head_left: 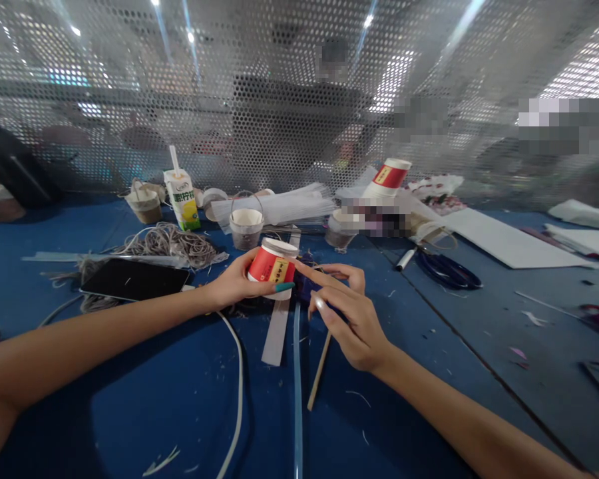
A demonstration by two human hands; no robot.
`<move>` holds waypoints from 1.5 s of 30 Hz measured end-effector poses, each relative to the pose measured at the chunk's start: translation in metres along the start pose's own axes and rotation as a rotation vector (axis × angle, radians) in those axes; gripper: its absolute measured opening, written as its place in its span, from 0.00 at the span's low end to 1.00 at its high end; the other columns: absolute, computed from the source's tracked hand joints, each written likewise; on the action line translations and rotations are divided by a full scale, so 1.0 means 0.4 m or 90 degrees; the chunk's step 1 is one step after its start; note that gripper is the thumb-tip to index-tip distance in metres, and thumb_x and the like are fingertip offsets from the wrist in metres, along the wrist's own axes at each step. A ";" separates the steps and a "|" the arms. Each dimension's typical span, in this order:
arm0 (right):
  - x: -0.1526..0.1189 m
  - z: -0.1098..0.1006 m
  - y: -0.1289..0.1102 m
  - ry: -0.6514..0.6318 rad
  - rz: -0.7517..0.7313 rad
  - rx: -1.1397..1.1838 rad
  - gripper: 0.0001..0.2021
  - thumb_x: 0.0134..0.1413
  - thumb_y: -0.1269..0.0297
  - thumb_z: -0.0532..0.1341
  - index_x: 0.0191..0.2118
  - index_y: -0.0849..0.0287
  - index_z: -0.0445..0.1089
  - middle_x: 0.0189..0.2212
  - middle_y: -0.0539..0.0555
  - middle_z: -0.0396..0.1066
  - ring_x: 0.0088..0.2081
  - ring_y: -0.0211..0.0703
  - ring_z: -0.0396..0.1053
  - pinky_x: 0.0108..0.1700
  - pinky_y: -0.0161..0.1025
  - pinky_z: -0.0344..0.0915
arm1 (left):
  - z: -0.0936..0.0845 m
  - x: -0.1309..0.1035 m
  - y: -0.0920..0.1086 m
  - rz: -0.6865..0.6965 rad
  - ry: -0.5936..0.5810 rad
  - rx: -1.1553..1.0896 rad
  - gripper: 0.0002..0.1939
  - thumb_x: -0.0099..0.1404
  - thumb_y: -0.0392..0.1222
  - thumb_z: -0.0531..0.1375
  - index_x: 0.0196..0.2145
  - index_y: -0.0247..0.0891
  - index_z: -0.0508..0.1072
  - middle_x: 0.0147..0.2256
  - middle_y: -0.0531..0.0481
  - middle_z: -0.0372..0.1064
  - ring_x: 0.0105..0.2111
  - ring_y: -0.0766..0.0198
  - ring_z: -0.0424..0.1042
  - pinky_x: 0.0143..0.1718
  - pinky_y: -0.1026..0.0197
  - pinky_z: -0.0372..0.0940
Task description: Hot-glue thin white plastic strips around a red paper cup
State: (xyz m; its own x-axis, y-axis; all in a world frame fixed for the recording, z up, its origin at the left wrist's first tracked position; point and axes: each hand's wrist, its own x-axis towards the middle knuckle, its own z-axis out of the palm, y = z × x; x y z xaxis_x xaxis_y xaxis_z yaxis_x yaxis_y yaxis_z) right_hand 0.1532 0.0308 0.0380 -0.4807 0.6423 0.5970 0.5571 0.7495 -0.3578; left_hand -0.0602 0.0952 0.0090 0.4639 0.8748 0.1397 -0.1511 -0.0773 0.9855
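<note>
A red and white paper cup [272, 264] is held slightly tilted in my left hand [237, 283], whose fingers wrap round its left side and base. My right hand [352, 316] is just to the right, fingers spread, with the index fingertip at the cup's right edge. Beneath the hands, a pale flat strip [278, 332] and a clear bluish tube [298, 386] lie on the blue table [170, 386]. A wooden stick [319, 372] rests below my right hand. Part of a dark blue object is hidden behind the right fingers.
A black phone [134, 279] and tangled grey cord [172, 245] lie left. Behind stand a juice carton [182, 203], a small handled bucket [246, 229] and a stack of red-white cups [390, 176]. Blue-handled scissors [446, 271], a marker [406, 259] and white boards [514, 239] are right.
</note>
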 end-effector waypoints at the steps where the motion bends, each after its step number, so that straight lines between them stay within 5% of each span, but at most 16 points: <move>1: 0.001 0.000 0.000 -0.003 0.005 0.008 0.12 0.60 0.67 0.50 0.27 0.53 0.65 0.58 0.44 0.65 0.51 0.51 0.60 0.51 0.57 0.55 | -0.002 0.000 -0.002 0.006 0.004 -0.015 0.30 0.44 0.42 0.70 0.46 0.36 0.68 0.42 0.46 0.72 0.41 0.57 0.71 0.47 0.53 0.64; 11: 0.002 0.008 0.012 -0.070 -0.007 0.057 0.11 0.60 0.67 0.51 0.28 0.53 0.66 0.62 0.44 0.59 0.48 0.50 0.60 0.50 0.55 0.58 | -0.021 0.010 -0.022 0.009 -0.054 -0.140 0.32 0.43 0.44 0.70 0.46 0.35 0.69 0.41 0.43 0.74 0.41 0.54 0.73 0.44 0.54 0.64; 18: 0.000 0.009 0.006 -0.117 -0.023 0.081 0.08 0.59 0.68 0.52 0.31 0.53 0.66 0.60 0.45 0.62 0.48 0.49 0.59 0.49 0.52 0.60 | -0.011 0.004 -0.008 -0.014 -0.061 -0.115 0.29 0.38 0.37 0.72 0.40 0.34 0.70 0.37 0.46 0.75 0.34 0.61 0.72 0.41 0.57 0.66; 30: 0.006 -0.008 -0.002 -0.023 0.015 0.173 0.17 0.62 0.64 0.49 0.26 0.55 0.69 0.55 0.49 0.68 0.49 0.48 0.63 0.51 0.51 0.59 | -0.019 -0.002 -0.004 -0.049 -0.152 -0.198 0.28 0.41 0.38 0.70 0.43 0.35 0.72 0.37 0.45 0.76 0.33 0.60 0.73 0.37 0.60 0.66; 36: -0.011 0.010 0.020 0.131 0.034 0.243 0.17 0.62 0.64 0.48 0.30 0.53 0.73 0.29 0.52 0.77 0.40 0.49 0.67 0.48 0.53 0.59 | -0.028 0.002 -0.009 -0.061 -0.216 -0.270 0.29 0.41 0.38 0.66 0.45 0.34 0.73 0.38 0.44 0.76 0.36 0.55 0.74 0.40 0.55 0.66; 41: -0.016 0.013 0.033 0.286 0.084 0.299 0.19 0.59 0.62 0.49 0.19 0.56 0.66 0.34 0.56 0.76 0.37 0.49 0.67 0.41 0.50 0.60 | -0.035 0.002 -0.012 -0.079 -0.249 -0.268 0.28 0.44 0.38 0.65 0.46 0.31 0.72 0.38 0.40 0.75 0.38 0.52 0.74 0.43 0.52 0.65; 45: -0.016 -0.001 0.022 0.243 0.052 0.276 0.14 0.57 0.63 0.51 0.24 0.55 0.67 0.38 0.54 0.74 0.40 0.49 0.66 0.44 0.50 0.58 | -0.034 0.002 -0.011 -0.077 -0.265 -0.282 0.28 0.45 0.39 0.64 0.46 0.31 0.72 0.39 0.40 0.75 0.38 0.51 0.74 0.43 0.50 0.65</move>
State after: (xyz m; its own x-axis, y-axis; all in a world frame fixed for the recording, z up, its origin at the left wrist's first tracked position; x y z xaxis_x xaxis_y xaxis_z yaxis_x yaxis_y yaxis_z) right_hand 0.1616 0.0333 0.0311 -0.1248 0.6575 0.7431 0.2151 0.7490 -0.6266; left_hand -0.0708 0.1029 0.0036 0.7882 0.5983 0.1439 -0.3830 0.2939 0.8757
